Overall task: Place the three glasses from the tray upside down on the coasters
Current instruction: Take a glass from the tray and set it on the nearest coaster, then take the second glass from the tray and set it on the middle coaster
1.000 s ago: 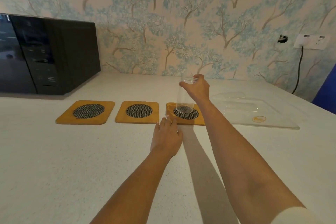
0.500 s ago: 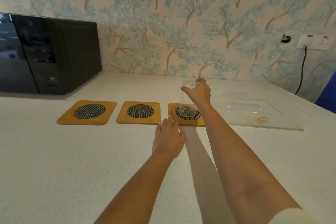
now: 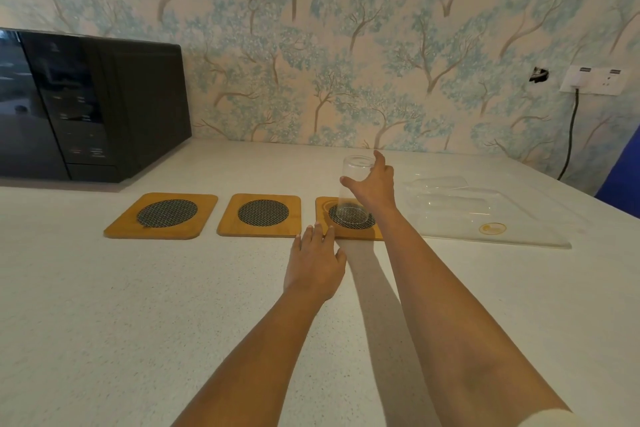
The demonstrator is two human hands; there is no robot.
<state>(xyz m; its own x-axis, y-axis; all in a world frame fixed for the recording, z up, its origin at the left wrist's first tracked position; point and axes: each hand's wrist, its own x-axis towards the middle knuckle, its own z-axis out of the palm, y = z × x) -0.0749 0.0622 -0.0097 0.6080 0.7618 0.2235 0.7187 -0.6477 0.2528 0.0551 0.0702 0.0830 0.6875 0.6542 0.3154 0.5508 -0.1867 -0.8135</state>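
Observation:
A clear glass [image 3: 351, 172] stands upside down on the right wooden coaster [image 3: 322, 210], over its dark mesh circle. My right hand [image 3: 375, 185] is at the glass's right side, fingers spread apart, thumb in front and fingertips by the top; I cannot tell if it still touches. My left hand [image 3: 315, 263] lies flat on the counter, fingertips at that coaster's front edge. The middle coaster [image 3: 228, 224] and the left coaster [image 3: 119, 227] are bare. Two more clear glasses [image 3: 438, 184] [image 3: 453, 206] lie on their sides on the transparent tray [image 3: 526, 237] at the right.
A black microwave [image 3: 90, 107] stands at the back left on the white counter [image 3: 138, 305]. A wall socket with a black cord [image 3: 571, 121] is at the back right, and something blue [image 3: 623, 170] sits at the right edge.
The glass has come down onto the right coaster. My right hand has loosened from a grip to spread fingers. My left hand has stayed put.

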